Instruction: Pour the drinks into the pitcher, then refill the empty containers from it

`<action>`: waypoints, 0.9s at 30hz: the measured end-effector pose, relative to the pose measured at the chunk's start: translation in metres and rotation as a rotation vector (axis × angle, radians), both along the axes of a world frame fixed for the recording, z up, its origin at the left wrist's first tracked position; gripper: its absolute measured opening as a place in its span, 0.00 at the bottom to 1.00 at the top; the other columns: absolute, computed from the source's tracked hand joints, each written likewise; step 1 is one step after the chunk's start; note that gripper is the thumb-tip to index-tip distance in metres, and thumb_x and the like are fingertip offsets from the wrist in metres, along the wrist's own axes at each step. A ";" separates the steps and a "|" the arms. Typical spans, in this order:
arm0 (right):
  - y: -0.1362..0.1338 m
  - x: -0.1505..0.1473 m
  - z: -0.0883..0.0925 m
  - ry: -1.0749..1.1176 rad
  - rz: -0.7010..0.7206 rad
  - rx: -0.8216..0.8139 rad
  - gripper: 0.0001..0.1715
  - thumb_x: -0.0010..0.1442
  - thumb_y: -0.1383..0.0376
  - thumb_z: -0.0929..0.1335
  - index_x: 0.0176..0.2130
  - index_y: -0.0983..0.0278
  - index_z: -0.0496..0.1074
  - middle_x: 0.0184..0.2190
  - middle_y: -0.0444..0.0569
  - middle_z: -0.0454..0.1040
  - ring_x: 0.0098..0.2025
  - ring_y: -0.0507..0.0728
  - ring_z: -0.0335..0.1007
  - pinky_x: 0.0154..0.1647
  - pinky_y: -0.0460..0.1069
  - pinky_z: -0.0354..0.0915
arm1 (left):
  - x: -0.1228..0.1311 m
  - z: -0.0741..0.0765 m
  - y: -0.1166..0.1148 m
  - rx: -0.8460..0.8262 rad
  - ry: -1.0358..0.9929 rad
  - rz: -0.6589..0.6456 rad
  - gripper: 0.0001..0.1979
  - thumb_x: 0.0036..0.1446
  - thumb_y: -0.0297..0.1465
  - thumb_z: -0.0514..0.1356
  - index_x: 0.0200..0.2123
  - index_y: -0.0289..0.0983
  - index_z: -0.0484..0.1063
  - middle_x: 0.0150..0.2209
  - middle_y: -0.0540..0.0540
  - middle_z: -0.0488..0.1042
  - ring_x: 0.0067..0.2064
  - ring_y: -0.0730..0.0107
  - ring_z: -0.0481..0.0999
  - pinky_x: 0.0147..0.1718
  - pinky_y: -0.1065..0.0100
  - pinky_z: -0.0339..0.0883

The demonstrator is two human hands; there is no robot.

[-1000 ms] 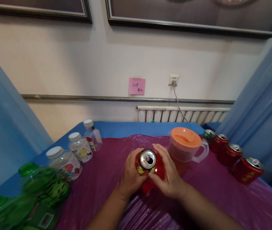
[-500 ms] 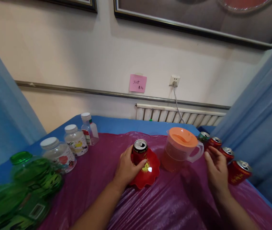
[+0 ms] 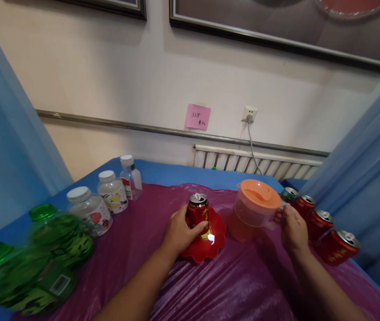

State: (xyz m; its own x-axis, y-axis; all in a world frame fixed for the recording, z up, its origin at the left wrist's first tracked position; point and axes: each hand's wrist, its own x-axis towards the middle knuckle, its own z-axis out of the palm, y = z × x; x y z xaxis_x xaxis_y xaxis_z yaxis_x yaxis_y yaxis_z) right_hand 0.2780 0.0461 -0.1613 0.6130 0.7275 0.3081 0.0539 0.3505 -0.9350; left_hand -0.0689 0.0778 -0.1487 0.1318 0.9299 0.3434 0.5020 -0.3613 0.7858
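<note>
My left hand point(image 3: 183, 232) is wrapped round an opened red drink can point(image 3: 198, 214), which stands upright on a red scalloped plate point(image 3: 217, 243). To the right of the plate is a clear plastic pitcher point(image 3: 246, 218) with an orange lid point(image 3: 260, 195) and some liquid inside. The fingers of my right hand point(image 3: 293, 228) are closed round the pitcher's handle, on its right side. The pitcher still stands on the purple plastic sheet point(image 3: 243, 276).
Several cans point(image 3: 322, 223) line the right edge. On the left stand clear jars with white lids point(image 3: 92, 211), a clear bottle point(image 3: 131, 180) and green-capped bottles point(image 3: 59, 236). Behind the blue table edge point(image 3: 170, 171) are a radiator point(image 3: 233, 159), a pink note point(image 3: 197, 117) and a socket point(image 3: 249, 114).
My right hand has moved from beside the cans onto the pitcher's handle and closed on it. My left hand keeps its hold on the can, which has turned slightly. The view has shifted a little.
</note>
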 end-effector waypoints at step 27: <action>0.006 0.000 0.077 -0.141 0.122 -0.041 0.30 0.51 0.43 0.78 0.24 0.62 0.68 0.19 0.37 0.60 0.20 0.48 0.50 0.20 0.46 0.50 | 0.002 -0.004 -0.002 0.052 0.198 0.051 0.33 0.47 0.36 0.74 0.57 0.41 0.72 0.52 0.38 0.81 0.53 0.43 0.78 0.58 0.46 0.64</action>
State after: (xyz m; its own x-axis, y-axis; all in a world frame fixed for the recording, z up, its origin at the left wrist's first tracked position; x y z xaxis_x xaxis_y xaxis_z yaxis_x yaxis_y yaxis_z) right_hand 0.2785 0.0519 -0.0848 0.4725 0.8073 0.3536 0.1448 0.3246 -0.9347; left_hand -0.0668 0.0758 -0.1523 0.1550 0.9187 0.3634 0.6633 -0.3694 0.6508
